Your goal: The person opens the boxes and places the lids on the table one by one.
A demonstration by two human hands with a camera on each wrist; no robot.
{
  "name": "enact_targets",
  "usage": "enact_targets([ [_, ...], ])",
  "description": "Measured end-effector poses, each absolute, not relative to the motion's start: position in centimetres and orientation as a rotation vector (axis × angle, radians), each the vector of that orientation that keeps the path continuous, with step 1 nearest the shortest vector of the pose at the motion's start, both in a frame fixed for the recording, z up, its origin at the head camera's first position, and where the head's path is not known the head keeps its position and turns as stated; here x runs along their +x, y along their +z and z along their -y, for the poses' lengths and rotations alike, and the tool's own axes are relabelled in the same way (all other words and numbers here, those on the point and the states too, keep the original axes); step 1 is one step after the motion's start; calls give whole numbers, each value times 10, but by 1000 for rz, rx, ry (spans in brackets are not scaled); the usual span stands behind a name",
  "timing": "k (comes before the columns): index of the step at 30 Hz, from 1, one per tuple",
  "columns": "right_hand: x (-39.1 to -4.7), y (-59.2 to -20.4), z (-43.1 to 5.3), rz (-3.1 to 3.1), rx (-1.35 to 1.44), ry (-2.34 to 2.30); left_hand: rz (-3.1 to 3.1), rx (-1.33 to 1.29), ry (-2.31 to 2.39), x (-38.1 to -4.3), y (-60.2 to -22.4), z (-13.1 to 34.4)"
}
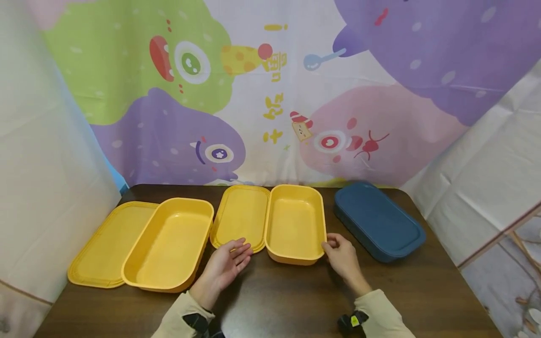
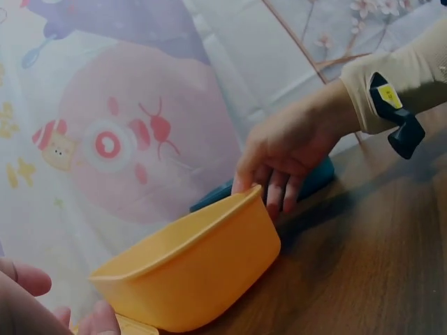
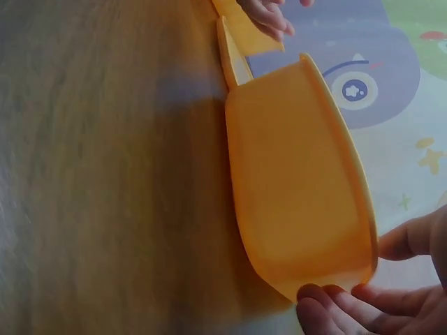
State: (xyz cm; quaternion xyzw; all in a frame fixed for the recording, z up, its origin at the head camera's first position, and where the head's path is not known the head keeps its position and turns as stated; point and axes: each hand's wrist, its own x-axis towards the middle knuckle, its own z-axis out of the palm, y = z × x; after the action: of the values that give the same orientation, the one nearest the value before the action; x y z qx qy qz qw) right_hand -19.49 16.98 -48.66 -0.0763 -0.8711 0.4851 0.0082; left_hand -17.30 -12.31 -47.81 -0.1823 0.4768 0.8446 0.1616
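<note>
The smaller yellow food container point(image 1: 296, 220) stands uncovered in the middle of the table. At its near right corner my right hand point(image 1: 341, 256) pinches the rim, thumb at the edge and fingers against the outer wall, as the right wrist view also shows. My left hand point(image 1: 226, 267) is held palm inward with loose fingers by the near end of a flat yellow lid point(image 1: 241, 216), which lies left of that container. The left hand holds nothing. In the left wrist view the yellow container point(image 2: 202, 272) appears from its side, with the right hand point(image 2: 293, 150) at its corner.
A larger yellow container point(image 1: 169, 244) stands at the left, with another yellow lid point(image 1: 105, 249) beside it. At the right sits a blue container point(image 1: 378, 223) with its lid on. A patterned cloth point(image 1: 262, 164) hangs behind the dark wooden table point(image 1: 274, 305).
</note>
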Motion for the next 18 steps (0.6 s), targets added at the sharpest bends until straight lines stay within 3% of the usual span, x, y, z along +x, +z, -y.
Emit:
enact_targets([
  [18,-207,-469,-203,2988,137,1182,-1782,-405,2375,-200,-462,88],
])
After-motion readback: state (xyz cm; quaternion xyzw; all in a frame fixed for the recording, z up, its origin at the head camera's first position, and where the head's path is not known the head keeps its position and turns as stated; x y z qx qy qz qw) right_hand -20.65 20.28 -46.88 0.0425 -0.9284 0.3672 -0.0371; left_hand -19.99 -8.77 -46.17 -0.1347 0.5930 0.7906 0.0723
